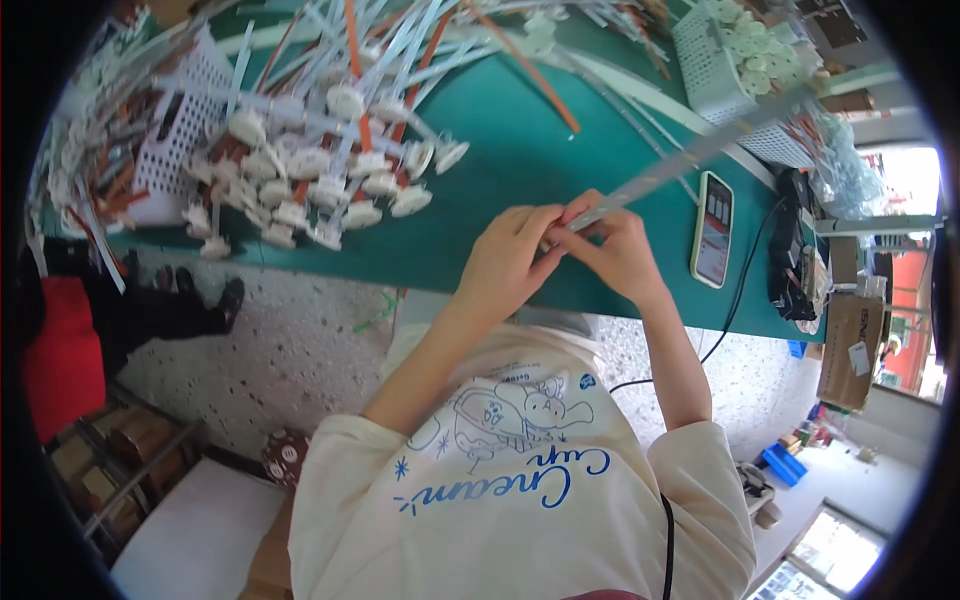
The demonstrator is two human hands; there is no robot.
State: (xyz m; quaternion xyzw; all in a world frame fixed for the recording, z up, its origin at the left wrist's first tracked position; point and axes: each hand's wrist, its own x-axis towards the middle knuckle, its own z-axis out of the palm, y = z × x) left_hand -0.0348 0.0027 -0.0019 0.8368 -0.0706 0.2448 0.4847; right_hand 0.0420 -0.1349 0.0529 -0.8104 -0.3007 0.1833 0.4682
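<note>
Head view: long, slender grey strip [690, 157]

My bare left hand [508, 258] and right hand [622, 258] meet at the fingertips, fingers bent, as my left forearm [428, 362] and right forearm [678, 362] slant inward from widely parted elbows.

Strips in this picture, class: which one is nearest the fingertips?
The pale grey strip, slanting up rightward, its near end between the left hand and right hand; the other strips lie apart from both.

Grn tbl [500, 155] w/ disc-strip pile [345, 102], phone [713, 230]
</note>
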